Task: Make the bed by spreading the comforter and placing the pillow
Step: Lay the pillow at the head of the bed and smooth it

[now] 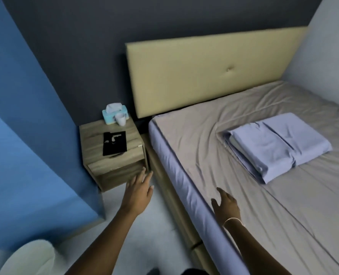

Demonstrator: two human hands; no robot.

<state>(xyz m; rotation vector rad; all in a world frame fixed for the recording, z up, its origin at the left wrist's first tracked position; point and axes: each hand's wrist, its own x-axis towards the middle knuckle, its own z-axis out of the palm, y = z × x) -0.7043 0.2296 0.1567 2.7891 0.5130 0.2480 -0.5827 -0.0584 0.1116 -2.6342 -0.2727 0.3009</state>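
Note:
A folded lavender comforter [279, 145] lies on the bed [204, 147], on the wrinkled grey sheet, toward the right. My left hand [139, 187] reaches forward over the floor beside the bed, fingers straight, holding nothing. Over the bed's near left edge hovers my right hand [225, 203], fingers relaxed and empty, a thin bracelet on its wrist. No pillow lies on the bed. A pale rounded thing [29, 259] sits at the bottom left; I cannot tell what it is.
A wooden nightstand [113, 161] stands left of the bed, bearing a tissue box [115, 114], a white cup [121, 119] and a black flat item [114, 142]. A beige headboard [204, 72] backs the bed. A blue wall [25, 116] closes the left side.

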